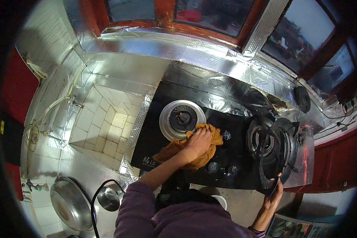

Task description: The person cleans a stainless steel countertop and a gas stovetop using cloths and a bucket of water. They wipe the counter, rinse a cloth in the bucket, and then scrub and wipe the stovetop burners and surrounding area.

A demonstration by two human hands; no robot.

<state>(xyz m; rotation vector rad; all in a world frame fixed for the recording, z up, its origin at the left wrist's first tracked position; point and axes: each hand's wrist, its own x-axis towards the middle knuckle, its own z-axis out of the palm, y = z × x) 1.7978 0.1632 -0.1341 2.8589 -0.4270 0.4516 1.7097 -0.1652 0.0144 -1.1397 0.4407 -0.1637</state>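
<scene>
My left hand [200, 141] presses a brown cloth [214, 148] onto the black top of a two-burner gas cooktop [148, 134]. The cloth touches the front right rim of the left burner [183, 119], which has a wide silver metal ring and no pan support on it. My right hand [274, 193] is at the front right corner of the cooktop, fingers curled over its edge. Just behind that hand, a black pan support [290, 142] leans over the right burner [264, 142]. Two control knobs [223, 168] sit at the cooktop's front, right of the cloth.
Left of the cooktop is a white-tiled sink basin [107, 125] with a tap [77, 104]. A steel basin [70, 203] and a small steel pot [108, 197] stand front left. Foil [154, 41] lines the window ledge; wires [342, 119] run at right.
</scene>
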